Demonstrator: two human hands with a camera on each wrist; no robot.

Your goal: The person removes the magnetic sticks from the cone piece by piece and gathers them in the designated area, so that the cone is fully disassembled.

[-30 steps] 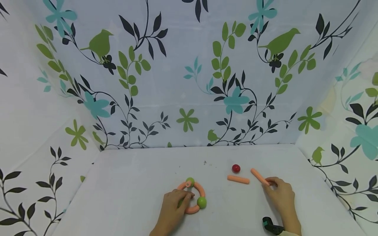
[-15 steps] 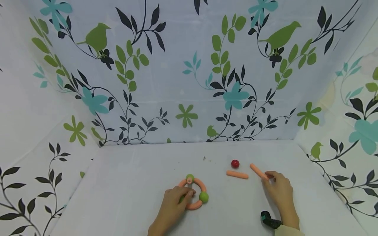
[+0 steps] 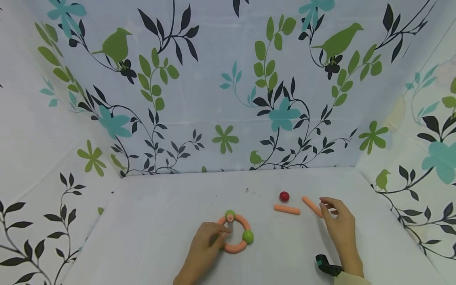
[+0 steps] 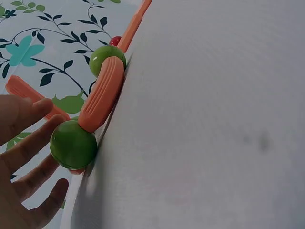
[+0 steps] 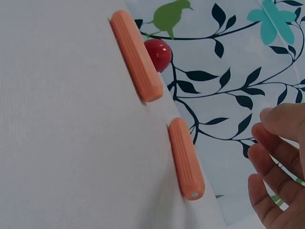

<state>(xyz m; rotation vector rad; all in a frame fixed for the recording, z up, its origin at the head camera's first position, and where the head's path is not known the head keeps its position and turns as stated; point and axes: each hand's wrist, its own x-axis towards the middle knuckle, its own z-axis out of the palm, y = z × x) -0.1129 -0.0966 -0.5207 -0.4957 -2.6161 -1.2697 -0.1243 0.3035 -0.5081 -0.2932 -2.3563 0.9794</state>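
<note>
A ring of curved orange pieces (image 3: 235, 248) and green balls (image 3: 247, 236) lies on the table. One orange stick (image 4: 28, 93) rises from it, seen nearly end-on in the head view. My left hand (image 3: 204, 243) is at the ring's left side, fingers spread beside a green ball (image 4: 73, 145); whether they touch it I cannot tell. My right hand (image 3: 340, 221) hovers just right of a straight orange stick (image 3: 312, 206), its fingers loosely bent and holding nothing. That stick lies by itself, a gap separating it from the fingers in the right wrist view.
Left of that stick lies a second straight orange stick (image 3: 287, 209), with a red ball (image 3: 284, 196) just behind it. A black device (image 3: 327, 266) sits on the right wrist. Patterned cloth (image 3: 224, 99) hangs along the table's far edge.
My right hand has let go of the orange stick and lifted slightly away. My left hand has loosened from the ring and drawn a little to the left.
</note>
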